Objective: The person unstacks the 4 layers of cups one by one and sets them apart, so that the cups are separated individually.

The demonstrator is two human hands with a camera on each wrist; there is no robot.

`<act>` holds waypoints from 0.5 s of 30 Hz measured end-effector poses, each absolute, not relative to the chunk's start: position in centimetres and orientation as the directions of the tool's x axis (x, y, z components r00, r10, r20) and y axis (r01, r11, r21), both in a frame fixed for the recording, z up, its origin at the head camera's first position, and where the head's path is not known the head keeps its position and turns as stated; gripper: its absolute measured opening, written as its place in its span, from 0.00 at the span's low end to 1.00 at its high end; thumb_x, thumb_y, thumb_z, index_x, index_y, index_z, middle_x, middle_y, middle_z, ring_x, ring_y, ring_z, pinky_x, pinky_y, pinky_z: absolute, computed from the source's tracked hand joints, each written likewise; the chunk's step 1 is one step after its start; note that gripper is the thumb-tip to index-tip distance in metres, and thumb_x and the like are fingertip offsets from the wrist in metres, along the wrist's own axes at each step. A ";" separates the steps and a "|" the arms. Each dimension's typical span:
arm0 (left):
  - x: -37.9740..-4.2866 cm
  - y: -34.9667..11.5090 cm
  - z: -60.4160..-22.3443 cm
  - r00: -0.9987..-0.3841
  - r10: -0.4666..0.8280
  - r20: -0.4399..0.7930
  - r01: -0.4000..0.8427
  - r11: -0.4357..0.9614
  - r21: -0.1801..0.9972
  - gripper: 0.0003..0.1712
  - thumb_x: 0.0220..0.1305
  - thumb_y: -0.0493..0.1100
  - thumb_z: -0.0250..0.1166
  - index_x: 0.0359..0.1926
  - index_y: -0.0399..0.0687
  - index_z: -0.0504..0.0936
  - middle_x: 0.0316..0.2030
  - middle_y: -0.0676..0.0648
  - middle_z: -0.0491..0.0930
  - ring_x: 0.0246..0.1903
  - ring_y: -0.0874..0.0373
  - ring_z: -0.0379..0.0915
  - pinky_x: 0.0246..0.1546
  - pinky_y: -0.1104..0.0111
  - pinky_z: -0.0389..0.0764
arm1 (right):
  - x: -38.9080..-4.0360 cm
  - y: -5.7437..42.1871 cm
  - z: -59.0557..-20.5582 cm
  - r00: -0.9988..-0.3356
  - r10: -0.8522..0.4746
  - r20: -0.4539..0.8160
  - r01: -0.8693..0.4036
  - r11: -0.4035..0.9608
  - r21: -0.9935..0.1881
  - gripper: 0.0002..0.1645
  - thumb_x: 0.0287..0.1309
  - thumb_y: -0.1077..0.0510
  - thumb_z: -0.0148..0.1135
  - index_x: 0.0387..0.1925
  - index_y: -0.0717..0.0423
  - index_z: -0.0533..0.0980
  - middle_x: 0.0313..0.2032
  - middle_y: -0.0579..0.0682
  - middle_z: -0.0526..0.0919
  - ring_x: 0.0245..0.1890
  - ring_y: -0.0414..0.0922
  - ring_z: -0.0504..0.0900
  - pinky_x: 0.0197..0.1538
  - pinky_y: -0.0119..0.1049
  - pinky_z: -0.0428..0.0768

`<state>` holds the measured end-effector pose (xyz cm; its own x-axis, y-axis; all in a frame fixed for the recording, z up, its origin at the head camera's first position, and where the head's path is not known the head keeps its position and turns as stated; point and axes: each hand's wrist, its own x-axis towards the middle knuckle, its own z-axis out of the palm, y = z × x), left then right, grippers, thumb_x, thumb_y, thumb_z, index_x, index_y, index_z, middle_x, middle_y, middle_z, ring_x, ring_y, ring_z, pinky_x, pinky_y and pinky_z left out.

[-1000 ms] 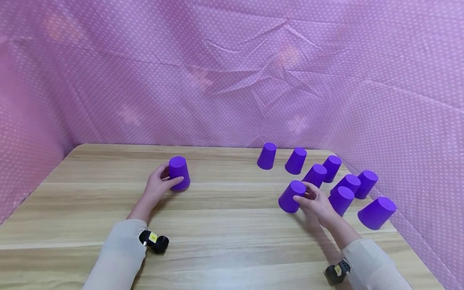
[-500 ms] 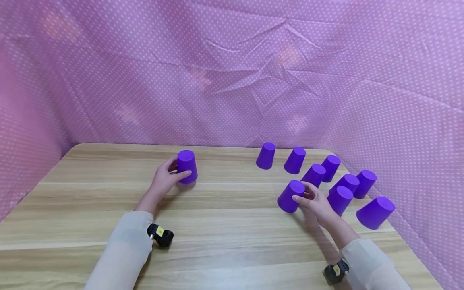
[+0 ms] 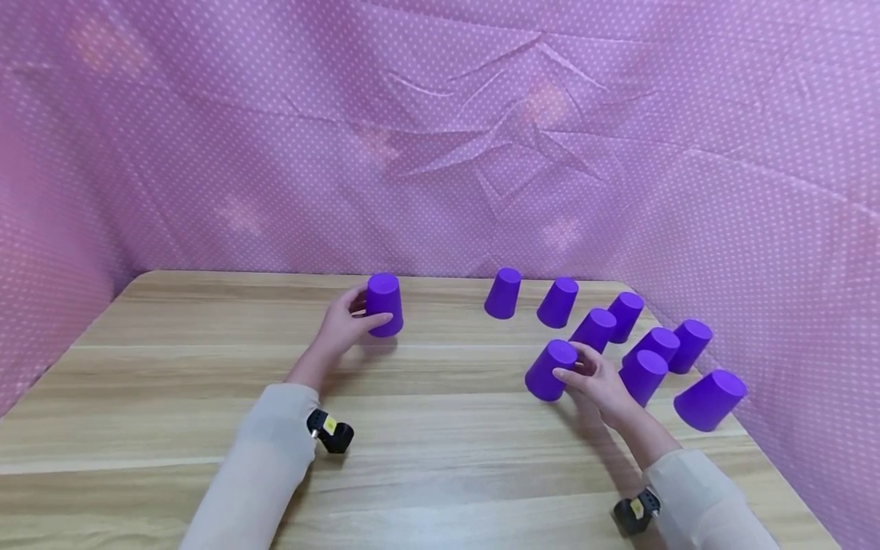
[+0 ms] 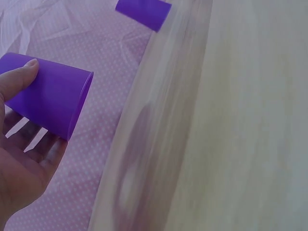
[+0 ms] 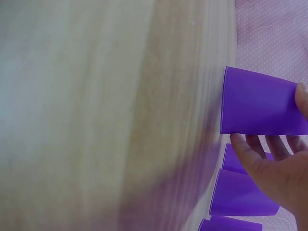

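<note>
My left hand (image 3: 341, 325) grips an upside-down purple cup (image 3: 383, 304) left of the table's middle, thumb across the near side and fingers behind. In the left wrist view this cup (image 4: 48, 94) is held above the tabletop, its rim apart from its shadow. On the right, my right hand (image 3: 600, 384) holds another upside-down purple cup (image 3: 548, 372) between thumb and fingers. The right wrist view has that cup (image 5: 264, 103) with its rim close to the wood, the fingers (image 5: 245, 151) along its underside in that view.
Several more upside-down purple cups stand on the right, among them a back one (image 3: 503, 294), its neighbour (image 3: 558, 303) and one near the right edge (image 3: 710, 400). The wooden table (image 3: 426, 458) is bordered by a pink dotted cloth (image 3: 440, 153) behind and at the sides.
My left hand has carried its cup to the right and farther back across the table. The right hand and its cup have stayed in about the same place.
</note>
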<state>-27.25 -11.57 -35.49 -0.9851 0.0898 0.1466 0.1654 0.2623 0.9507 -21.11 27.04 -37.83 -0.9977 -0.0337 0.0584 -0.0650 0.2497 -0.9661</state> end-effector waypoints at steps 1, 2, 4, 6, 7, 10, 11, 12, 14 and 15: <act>-27.4 -11.3 -35.5 -0.985 0.094 0.147 0.167 0.261 0.951 0.38 0.48 0.41 0.66 0.59 0.42 0.60 0.52 0.38 0.66 0.51 0.46 0.61 0.52 0.58 0.64 | -21.1 27.0 -37.8 -0.998 -0.036 0.055 -0.062 0.248 -0.967 0.32 0.46 0.65 0.62 0.53 0.67 0.62 0.38 0.44 0.76 0.38 0.36 0.73 0.40 0.28 0.75; -27.5 -11.0 -35.4 -0.984 0.097 0.147 0.168 0.258 0.951 0.38 0.48 0.41 0.66 0.59 0.41 0.60 0.52 0.38 0.66 0.51 0.46 0.61 0.52 0.58 0.64 | -21.1 27.0 -37.8 -0.998 -0.045 0.051 -0.061 0.256 -0.965 0.32 0.46 0.64 0.62 0.54 0.67 0.61 0.38 0.44 0.75 0.38 0.35 0.73 0.40 0.28 0.75; -27.6 -10.4 -35.3 -0.985 0.103 0.142 0.164 0.257 0.952 0.38 0.47 0.41 0.66 0.59 0.42 0.60 0.52 0.38 0.66 0.51 0.46 0.62 0.52 0.58 0.64 | -21.0 27.0 -37.8 -0.998 -0.052 0.047 -0.058 0.259 -0.964 0.32 0.47 0.64 0.62 0.54 0.68 0.61 0.40 0.48 0.75 0.38 0.35 0.73 0.41 0.28 0.74; -27.8 -9.7 -35.2 -0.984 0.111 0.136 0.160 0.251 0.955 0.38 0.47 0.42 0.66 0.59 0.42 0.61 0.52 0.39 0.66 0.51 0.47 0.62 0.52 0.59 0.64 | -21.1 27.0 -37.8 -0.997 -0.055 0.050 -0.063 0.266 -0.962 0.32 0.47 0.64 0.62 0.54 0.68 0.61 0.41 0.51 0.75 0.39 0.36 0.73 0.41 0.28 0.74; -27.8 -9.4 -35.2 -0.984 0.117 0.135 0.161 0.251 0.954 0.38 0.47 0.42 0.66 0.59 0.42 0.60 0.52 0.39 0.66 0.51 0.47 0.62 0.52 0.59 0.64 | -21.1 27.1 -37.9 -0.997 -0.058 0.053 -0.066 0.273 -0.960 0.32 0.46 0.64 0.62 0.54 0.68 0.61 0.42 0.52 0.75 0.39 0.36 0.72 0.42 0.28 0.74; -28.1 -8.5 -35.0 -0.982 0.127 0.137 0.165 0.247 0.955 0.37 0.47 0.42 0.66 0.59 0.43 0.61 0.52 0.40 0.66 0.51 0.48 0.62 0.52 0.60 0.65 | -21.2 27.3 -38.0 -0.996 -0.053 0.069 -0.081 0.285 -0.955 0.32 0.45 0.62 0.63 0.53 0.67 0.62 0.41 0.51 0.75 0.39 0.37 0.72 0.41 0.27 0.74; -28.2 -8.2 -35.0 -0.981 0.131 0.142 0.171 0.246 0.954 0.37 0.47 0.42 0.67 0.58 0.43 0.62 0.51 0.40 0.67 0.51 0.48 0.62 0.51 0.60 0.65 | -21.3 27.4 -38.0 -0.995 -0.059 0.077 -0.091 0.288 -0.953 0.33 0.45 0.61 0.63 0.53 0.67 0.62 0.41 0.50 0.75 0.40 0.37 0.72 0.41 0.27 0.74; -28.3 -7.8 -34.9 -0.980 0.134 0.147 0.177 0.247 0.953 0.37 0.47 0.42 0.67 0.58 0.43 0.62 0.51 0.40 0.67 0.50 0.48 0.62 0.51 0.60 0.65 | -21.3 27.4 -38.1 -0.995 -0.058 0.080 -0.094 0.281 -0.955 0.32 0.45 0.60 0.64 0.52 0.67 0.63 0.41 0.50 0.75 0.40 0.38 0.72 0.41 0.27 0.74; -28.6 -7.1 -34.9 -0.978 0.142 0.155 0.187 0.250 0.950 0.36 0.47 0.42 0.67 0.57 0.44 0.63 0.51 0.40 0.67 0.50 0.48 0.63 0.51 0.60 0.66 | -21.3 27.5 -38.1 -0.994 -0.069 0.090 -0.106 0.279 -0.954 0.33 0.45 0.59 0.64 0.52 0.67 0.63 0.40 0.48 0.75 0.40 0.38 0.72 0.41 0.27 0.74; -28.7 -6.8 -34.9 -0.977 0.148 0.155 0.188 0.247 0.951 0.36 0.47 0.42 0.67 0.57 0.44 0.63 0.51 0.40 0.68 0.50 0.48 0.63 0.51 0.60 0.66 | -21.3 27.5 -38.1 -0.993 -0.077 0.094 -0.112 0.278 -0.954 0.33 0.45 0.59 0.64 0.52 0.68 0.63 0.40 0.48 0.75 0.40 0.37 0.72 0.41 0.27 0.74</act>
